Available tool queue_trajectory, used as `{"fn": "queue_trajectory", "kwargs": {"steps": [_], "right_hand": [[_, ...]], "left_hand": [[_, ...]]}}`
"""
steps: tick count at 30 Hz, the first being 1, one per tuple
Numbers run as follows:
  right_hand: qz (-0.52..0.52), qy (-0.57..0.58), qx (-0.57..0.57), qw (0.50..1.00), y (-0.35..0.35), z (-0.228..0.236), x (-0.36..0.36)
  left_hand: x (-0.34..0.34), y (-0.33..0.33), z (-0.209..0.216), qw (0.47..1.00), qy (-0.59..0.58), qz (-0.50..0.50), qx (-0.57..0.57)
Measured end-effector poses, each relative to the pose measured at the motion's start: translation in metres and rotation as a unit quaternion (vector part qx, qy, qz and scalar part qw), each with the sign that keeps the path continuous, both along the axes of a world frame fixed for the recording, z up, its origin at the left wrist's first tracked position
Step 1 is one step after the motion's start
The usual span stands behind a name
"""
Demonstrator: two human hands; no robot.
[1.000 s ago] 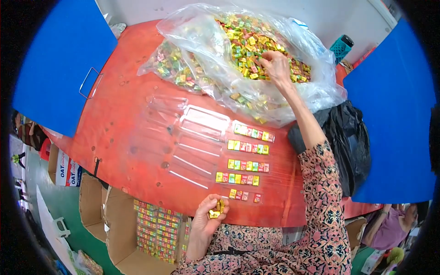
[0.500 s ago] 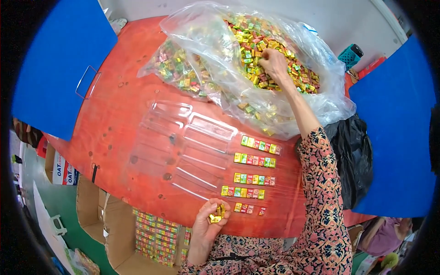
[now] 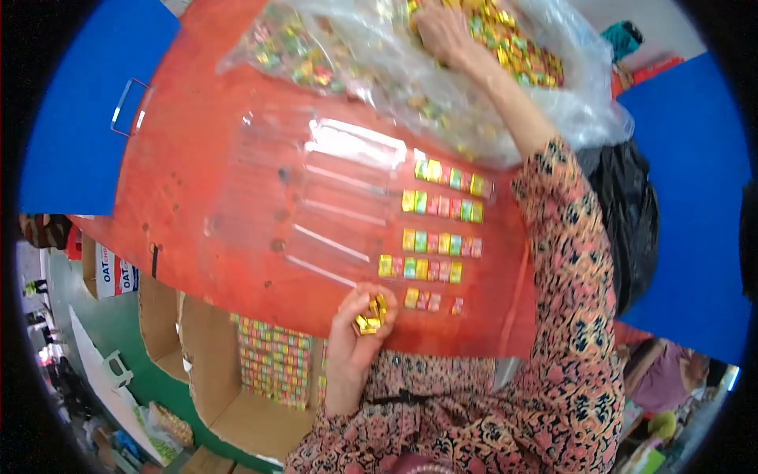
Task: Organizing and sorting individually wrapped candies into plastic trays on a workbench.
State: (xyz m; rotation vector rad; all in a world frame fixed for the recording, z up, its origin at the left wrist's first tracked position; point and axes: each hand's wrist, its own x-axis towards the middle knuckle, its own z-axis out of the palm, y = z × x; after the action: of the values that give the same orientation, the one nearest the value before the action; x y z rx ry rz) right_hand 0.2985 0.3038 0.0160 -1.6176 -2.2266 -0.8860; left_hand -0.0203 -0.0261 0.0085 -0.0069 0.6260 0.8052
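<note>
My left hand (image 3: 357, 324) is cupped, palm up, at the table's near edge, its fingers curled round several gold-wrapped candies (image 3: 369, 320). Farther off, my right hand (image 3: 444, 33) is at the mouth of a large clear plastic bag (image 3: 580, 118), with curled fingers over a heap of small foil-wrapped candies (image 3: 517, 47). Blur and the hand itself hide what its fingertips hold. Between the hands lies a clear plastic tray (image 3: 339, 209) with long ridges. Beside it are short rows of candies (image 3: 442, 207) in yellow, red and green; the nearest row (image 3: 422, 299) has a gap.
A cardboard box (image 3: 213, 387) holding packed candy rows (image 3: 276, 359) stands below the red table (image 3: 181, 197) at left. Blue panels (image 3: 95, 103) flank the table. A black plastic bag (image 3: 628, 229) hangs at right, with another person (image 3: 667, 375) beyond it.
The view has tilted, so the table and bag sit higher in it. My right hand has shifted left across the candy heap toward the bag's opening edge. My left hand still holds the gold candies.
</note>
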Motion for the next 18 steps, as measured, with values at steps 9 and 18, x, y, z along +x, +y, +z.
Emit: {"fn": "queue_trajectory", "kwargs": {"steps": [9, 18], "right_hand": [[0.178, 0.105, 0.090, 0.974, -0.040, 0.016, 0.014], [-0.015, 0.101, -0.065, 0.993, -0.015, -0.004, -0.017]], "left_hand": [[0.002, -0.008, 0.001, 0.998, 0.041, -0.021, -0.052], [-0.012, -0.018, -0.009, 0.999, 0.021, 0.018, -0.041]]}}
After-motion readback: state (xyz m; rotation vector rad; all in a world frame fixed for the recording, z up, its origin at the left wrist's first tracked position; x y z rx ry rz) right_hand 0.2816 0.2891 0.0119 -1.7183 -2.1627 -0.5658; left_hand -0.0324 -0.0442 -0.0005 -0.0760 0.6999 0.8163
